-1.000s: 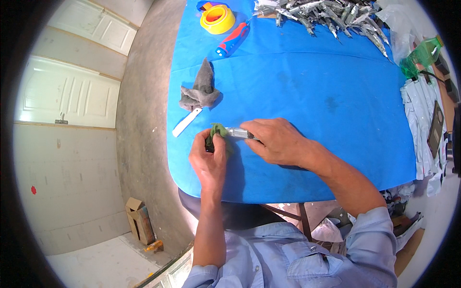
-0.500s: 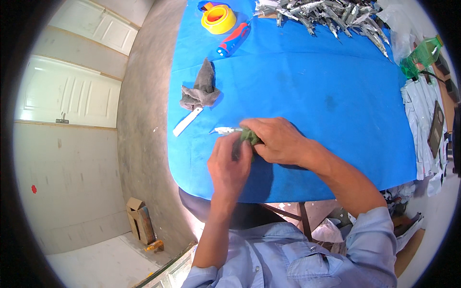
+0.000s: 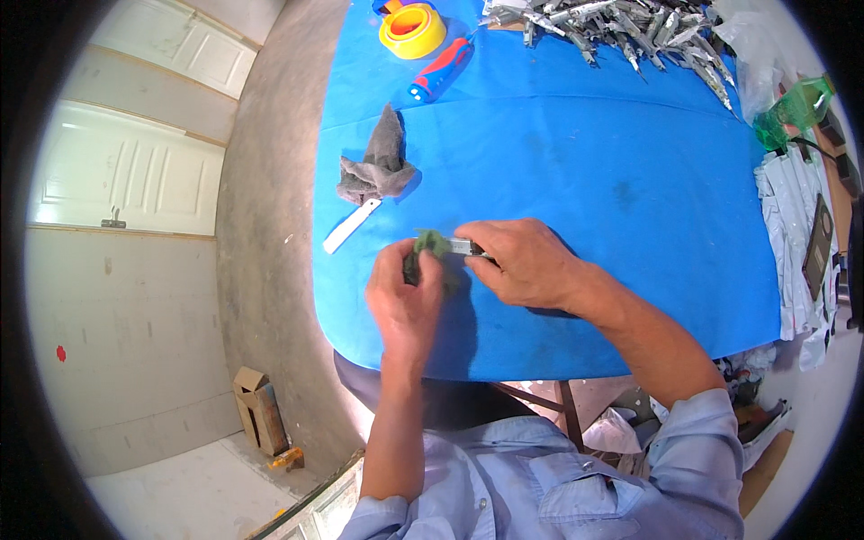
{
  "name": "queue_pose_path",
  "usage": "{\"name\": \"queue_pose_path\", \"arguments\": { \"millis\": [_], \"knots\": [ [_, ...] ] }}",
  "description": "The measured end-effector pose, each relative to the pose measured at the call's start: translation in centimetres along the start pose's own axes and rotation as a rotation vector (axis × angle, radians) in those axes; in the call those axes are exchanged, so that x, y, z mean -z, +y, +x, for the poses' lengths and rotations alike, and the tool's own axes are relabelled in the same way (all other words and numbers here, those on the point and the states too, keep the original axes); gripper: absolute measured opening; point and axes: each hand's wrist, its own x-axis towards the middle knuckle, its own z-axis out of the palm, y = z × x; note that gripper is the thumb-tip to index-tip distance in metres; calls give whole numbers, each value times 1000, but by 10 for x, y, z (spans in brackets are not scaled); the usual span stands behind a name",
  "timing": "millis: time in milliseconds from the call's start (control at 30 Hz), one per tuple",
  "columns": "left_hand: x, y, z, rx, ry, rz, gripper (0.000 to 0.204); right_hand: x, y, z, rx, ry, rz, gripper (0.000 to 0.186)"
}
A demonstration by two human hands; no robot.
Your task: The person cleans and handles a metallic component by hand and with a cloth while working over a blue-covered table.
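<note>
Fingers (image 3: pixel 392 261) hold green cloth (image 3: pixel 432 242) against metal tool (image 3: pixel 462 247); cardboard box (image 3: pixel 263 418) stands flap-up.

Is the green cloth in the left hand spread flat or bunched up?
Bunched up: the green cloth is pinched in crumpled folds by the left hand, against the silver piece in the right hand.

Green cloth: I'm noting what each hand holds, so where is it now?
In the head view, near the centre, the green cloth is pinched in the left hand, on the left part of the silver piece in the right hand.
</note>
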Motion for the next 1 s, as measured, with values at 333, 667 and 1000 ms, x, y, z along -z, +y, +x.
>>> {"name": "queue_pose_path", "arguments": {
  "millis": [333, 667, 1000],
  "knots": [
    [9, -1, 6, 218, 13, -94, 19, 0, 3, 0, 45, -6, -50, 26],
    [3, 27, -7, -82, -105, -42, 17, 2, 3, 0, 21, -22, 9, 26],
    [-1, 18, -3, -70, -86, -7, 16, 2, 0, 2, 5, -19, 18, 22]
  ]
}}
